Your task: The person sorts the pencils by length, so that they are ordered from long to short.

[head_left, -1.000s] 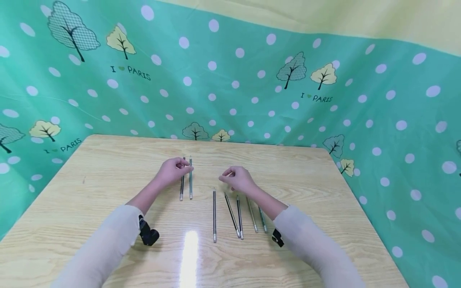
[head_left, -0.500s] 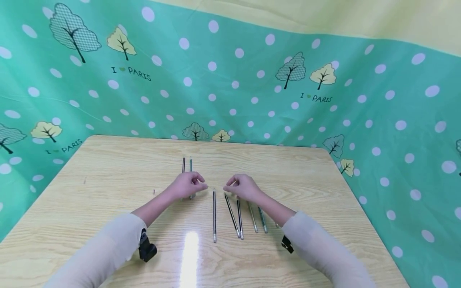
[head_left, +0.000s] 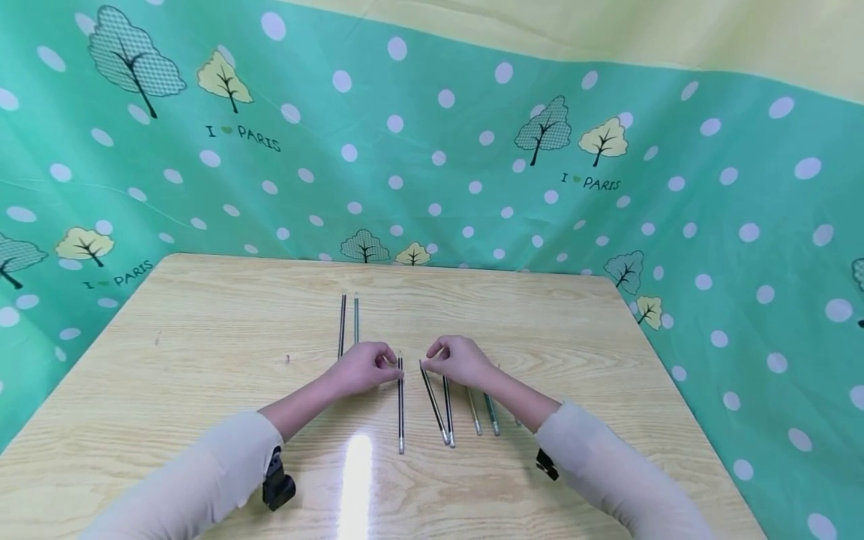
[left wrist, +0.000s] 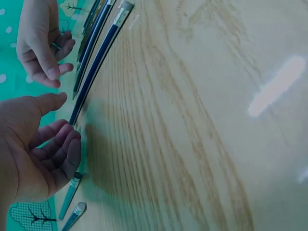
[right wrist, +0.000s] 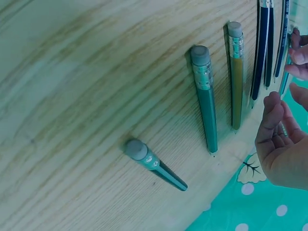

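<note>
My left hand (head_left: pixel 367 367) is at the upper end of a dark pencil (head_left: pixel 401 416) lying in the middle of the table. In the left wrist view its thumb and loosely bent fingers stand apart around the pencil's far end. My right hand (head_left: pixel 462 361) is by the tip of a slanted black pencil (head_left: pixel 435 405), and a gap shows between thumb and fingers in the right wrist view. Beside that lie another dark pencil (head_left: pixel 448 420), a gold pencil (right wrist: pixel 237 91) and a green pencil (right wrist: pixel 207 110). My right forearm partly hides these in the head view.
Behind my left hand lie a dark pencil (head_left: pixel 342 322) and a green pencil (head_left: pixel 356 319), their lower ends covered. A further green-striped pencil (right wrist: pixel 163 171) lies apart at the right. A dotted green curtain (head_left: pixel 405 172) hangs behind the wooden table (head_left: pixel 202 337).
My left hand has moved right and nearer, from the two back pencils to the middle dark pencil. My right hand has come slightly nearer and right, to the slanted pencil's tip. The pencils appear unmoved.
</note>
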The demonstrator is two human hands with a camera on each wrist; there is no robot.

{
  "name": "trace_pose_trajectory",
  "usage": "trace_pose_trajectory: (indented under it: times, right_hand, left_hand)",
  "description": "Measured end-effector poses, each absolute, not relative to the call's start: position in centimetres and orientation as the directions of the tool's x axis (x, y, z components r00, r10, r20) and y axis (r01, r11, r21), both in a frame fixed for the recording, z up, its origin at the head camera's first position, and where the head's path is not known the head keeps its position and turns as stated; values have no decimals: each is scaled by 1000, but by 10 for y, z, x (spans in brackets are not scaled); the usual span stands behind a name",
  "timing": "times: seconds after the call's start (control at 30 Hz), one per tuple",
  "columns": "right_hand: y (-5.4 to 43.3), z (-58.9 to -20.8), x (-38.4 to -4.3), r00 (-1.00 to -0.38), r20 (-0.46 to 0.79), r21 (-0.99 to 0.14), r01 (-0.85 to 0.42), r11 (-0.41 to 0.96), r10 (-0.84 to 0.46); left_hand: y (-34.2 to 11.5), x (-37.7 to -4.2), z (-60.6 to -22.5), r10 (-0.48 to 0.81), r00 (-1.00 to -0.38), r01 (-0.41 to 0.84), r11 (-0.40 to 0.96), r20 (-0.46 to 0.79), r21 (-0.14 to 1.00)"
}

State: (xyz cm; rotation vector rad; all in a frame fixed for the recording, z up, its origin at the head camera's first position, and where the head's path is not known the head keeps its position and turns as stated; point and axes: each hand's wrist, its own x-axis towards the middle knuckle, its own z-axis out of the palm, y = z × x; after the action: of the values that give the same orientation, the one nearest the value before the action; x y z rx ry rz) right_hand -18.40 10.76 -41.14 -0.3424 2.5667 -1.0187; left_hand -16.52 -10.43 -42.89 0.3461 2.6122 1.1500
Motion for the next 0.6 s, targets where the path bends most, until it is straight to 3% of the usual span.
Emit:
trace_pose_trajectory:
  times: [0.6]
  right_hand:
    - [109, -416, -177, -897, -193, -608, -209, 766, -398]
  left_hand:
    - [-91, -162, -431, 229, -961, 62, 731, -158, 680]
